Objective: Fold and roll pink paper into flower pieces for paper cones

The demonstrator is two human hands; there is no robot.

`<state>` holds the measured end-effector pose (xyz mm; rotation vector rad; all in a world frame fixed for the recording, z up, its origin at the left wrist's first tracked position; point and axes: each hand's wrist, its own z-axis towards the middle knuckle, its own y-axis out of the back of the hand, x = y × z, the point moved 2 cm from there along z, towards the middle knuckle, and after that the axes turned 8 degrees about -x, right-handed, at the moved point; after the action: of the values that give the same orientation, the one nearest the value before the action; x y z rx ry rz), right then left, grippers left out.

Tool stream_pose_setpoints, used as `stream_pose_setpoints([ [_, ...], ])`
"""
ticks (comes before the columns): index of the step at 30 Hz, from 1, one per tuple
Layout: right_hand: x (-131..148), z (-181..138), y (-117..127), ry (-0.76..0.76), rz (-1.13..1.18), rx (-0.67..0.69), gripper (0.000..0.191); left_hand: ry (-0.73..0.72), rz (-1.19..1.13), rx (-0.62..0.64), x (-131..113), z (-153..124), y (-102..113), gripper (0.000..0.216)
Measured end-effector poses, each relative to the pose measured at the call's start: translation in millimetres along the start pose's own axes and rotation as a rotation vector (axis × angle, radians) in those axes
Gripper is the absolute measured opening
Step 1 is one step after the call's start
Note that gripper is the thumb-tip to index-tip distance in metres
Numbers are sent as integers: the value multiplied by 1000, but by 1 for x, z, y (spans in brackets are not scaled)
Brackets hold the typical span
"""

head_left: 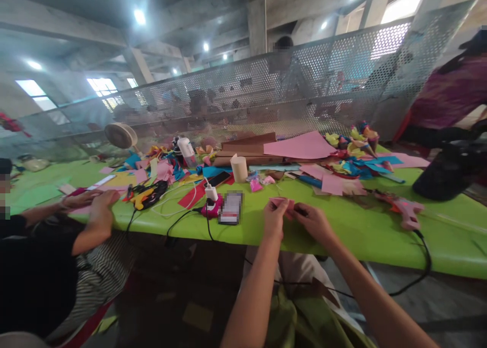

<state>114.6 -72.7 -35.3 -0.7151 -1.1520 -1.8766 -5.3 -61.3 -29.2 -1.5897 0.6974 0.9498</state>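
Left: co-worker's hands (103,200) on pink paper sheet (80,211), near edge of bright green tabletop (251,235). Next, white plug (210,192) in bright-pink power block (215,206); dark-edged rectangular phone (230,211) just right. Upright cream paper roll (239,169) farther back. Your left hand (277,217) pinches small pink paper piece (290,209) over near part of tabletop; your right hand (311,220) grips its right end. Farther right, pink plastic glue gun (408,212) lies, dark cylindrical container (433,176) beyond it.
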Motion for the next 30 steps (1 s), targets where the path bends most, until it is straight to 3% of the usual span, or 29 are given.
stream_pose_setpoints([
  [10,-3,1,-1,25,14,18,27,10,63,16,0,1,-1,34],
  [19,-1,1,-8,31,37,121,27,4,40,-59,2,2,2,30],
  [30,-1,1,-8,36,9,155,26,-7,-19,-99,1,2,3,30],
])
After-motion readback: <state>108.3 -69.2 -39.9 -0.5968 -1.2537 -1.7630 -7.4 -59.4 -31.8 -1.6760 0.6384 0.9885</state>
